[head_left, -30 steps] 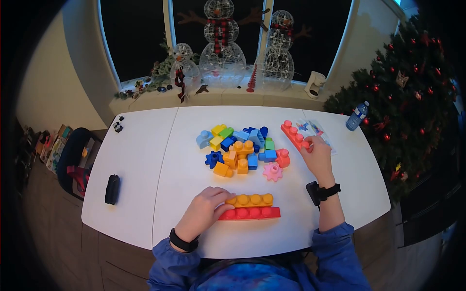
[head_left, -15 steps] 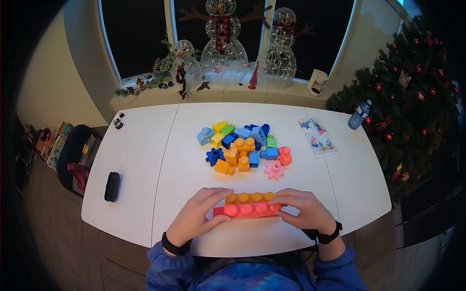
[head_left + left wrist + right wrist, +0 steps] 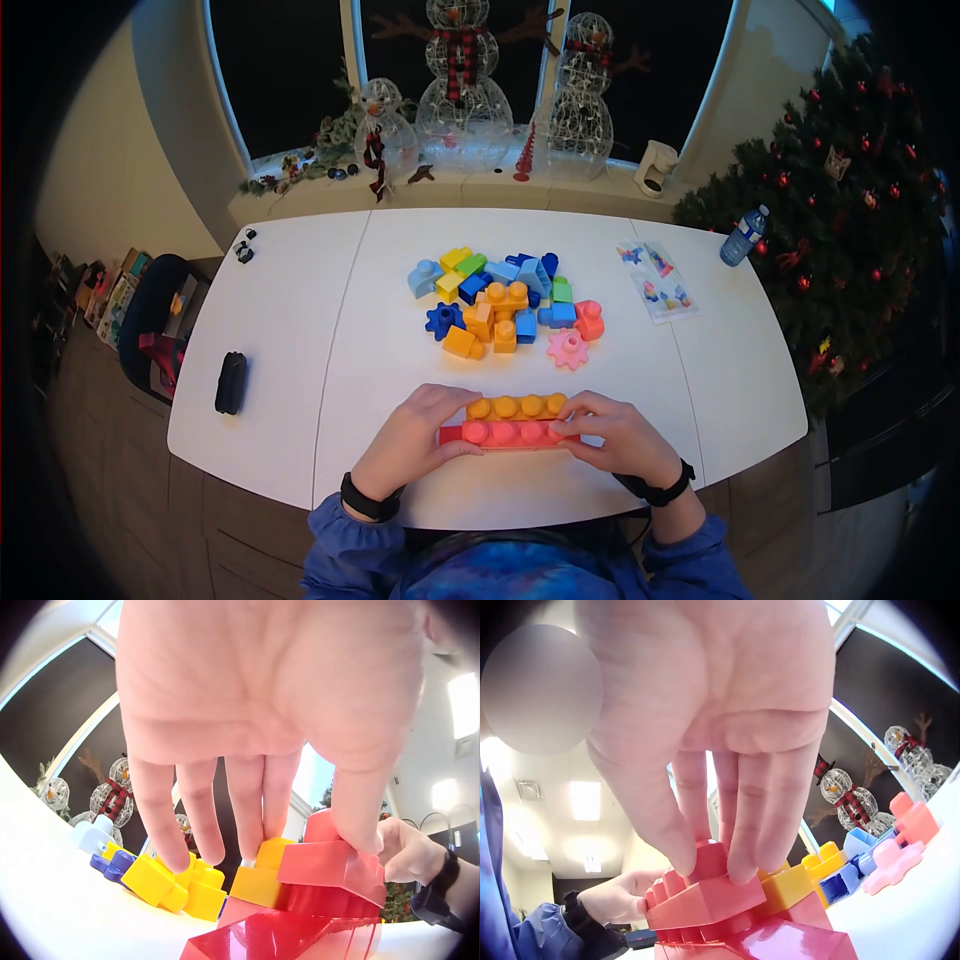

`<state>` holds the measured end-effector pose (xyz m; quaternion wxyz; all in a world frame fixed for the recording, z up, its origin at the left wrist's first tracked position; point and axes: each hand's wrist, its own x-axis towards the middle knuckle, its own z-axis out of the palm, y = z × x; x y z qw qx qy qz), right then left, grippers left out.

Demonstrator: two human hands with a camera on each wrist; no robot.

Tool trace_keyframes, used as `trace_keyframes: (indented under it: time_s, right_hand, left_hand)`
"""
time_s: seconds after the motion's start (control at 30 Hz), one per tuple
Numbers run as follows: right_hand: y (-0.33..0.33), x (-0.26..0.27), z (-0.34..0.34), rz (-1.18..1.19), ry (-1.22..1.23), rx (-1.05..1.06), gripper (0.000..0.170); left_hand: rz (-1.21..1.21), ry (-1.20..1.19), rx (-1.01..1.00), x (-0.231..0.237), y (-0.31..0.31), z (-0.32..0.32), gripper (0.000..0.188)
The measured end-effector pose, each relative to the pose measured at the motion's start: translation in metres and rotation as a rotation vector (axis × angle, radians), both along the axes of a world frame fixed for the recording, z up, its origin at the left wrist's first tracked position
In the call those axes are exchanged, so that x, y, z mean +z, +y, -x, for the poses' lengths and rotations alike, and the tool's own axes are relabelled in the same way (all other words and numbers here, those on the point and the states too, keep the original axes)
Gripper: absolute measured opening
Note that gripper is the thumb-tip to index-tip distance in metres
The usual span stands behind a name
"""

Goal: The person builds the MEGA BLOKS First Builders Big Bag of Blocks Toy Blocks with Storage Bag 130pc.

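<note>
A long coral brick lies along the red bricks, in front of a long orange brick. My left hand spans the left end; in the left wrist view its thumb presses the coral brick and its fingertips reach the orange one. With my right hand I pinch the coral brick's right end between thumb and fingers. The right wrist view shows red studs under the coral brick, which looks slightly raised there.
Loose blocks, among them a yellow one, a dark blue gear and a pink gear, lie beyond my hands. A picture sheet and bottle are at right, a black case at left.
My right hand has brought the coral brick from beside the picture sheet down onto the red bricks. My left hand's thumb has moved from the red row to the coral brick's left end.
</note>
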<state>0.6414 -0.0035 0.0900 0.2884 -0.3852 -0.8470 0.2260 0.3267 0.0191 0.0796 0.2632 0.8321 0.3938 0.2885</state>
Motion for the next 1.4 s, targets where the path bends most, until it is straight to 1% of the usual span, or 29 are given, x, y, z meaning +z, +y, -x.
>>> trace_keyframes:
  time_s: [0.33, 0.43, 0.53, 0.63, 0.73, 0.8, 0.9, 1.0, 1.1, 1.2, 1.3, 1.4]
  right_hand:
    - [-0.002, 0.003, 0.002, 0.031, -0.093, -0.036, 0.017]
    - [-0.001, 0.007, 0.003, -0.041, -0.079, -0.046, 0.018]
    - [0.002, 0.013, 0.005, -0.023, -0.092, -0.093, 0.031]
    - [0.006, 0.011, 0.008, -0.084, -0.122, -0.130, 0.047]
    - [0.007, 0.009, 0.007, -0.023, -0.142, -0.134, 0.056]
    - [0.008, 0.004, 0.007, -0.061, -0.147, -0.128, 0.055]
    - [0.010, 0.002, 0.006, -0.069, -0.146, -0.122, 0.054]
    - [0.010, 0.003, 0.007, -0.062, -0.147, -0.124, 0.052]
    - [0.008, 0.004, 0.007, -0.047, -0.158, -0.128, 0.050]
    - [0.009, 0.005, 0.007, -0.044, -0.164, -0.125, 0.049]
    - [0.009, 0.006, 0.007, -0.046, -0.165, -0.118, 0.049]
    - [0.009, 0.006, 0.007, -0.041, -0.168, -0.114, 0.049]
  left_hand:
    - [-0.011, 0.097, 0.052, 0.002, -0.001, -0.008, 0.066]
    - [-0.026, 0.105, 0.053, 0.001, -0.001, -0.008, 0.065]
    - [-0.037, 0.110, 0.051, 0.003, 0.000, -0.009, 0.063]
    - [-0.041, 0.100, 0.048, 0.002, 0.003, -0.009, 0.066]
    - [-0.044, 0.107, 0.058, 0.002, 0.003, -0.012, 0.065]
    - [-0.055, 0.103, 0.052, 0.002, 0.005, -0.011, 0.062]
    - [0.010, 0.062, -0.006, 0.000, 0.029, 0.001, 0.048]
    - [-0.182, 0.145, 0.091, -0.004, 0.064, 0.000, 0.035]
    - [-0.278, 0.199, 0.105, -0.014, 0.085, -0.008, 0.033]
    - [-0.316, 0.342, 0.092, -0.022, 0.098, -0.012, 0.035]
    - [-0.369, 0.381, 0.070, -0.029, 0.104, -0.008, 0.037]
    - [-0.259, 0.485, 0.089, -0.027, 0.099, -0.003, 0.036]
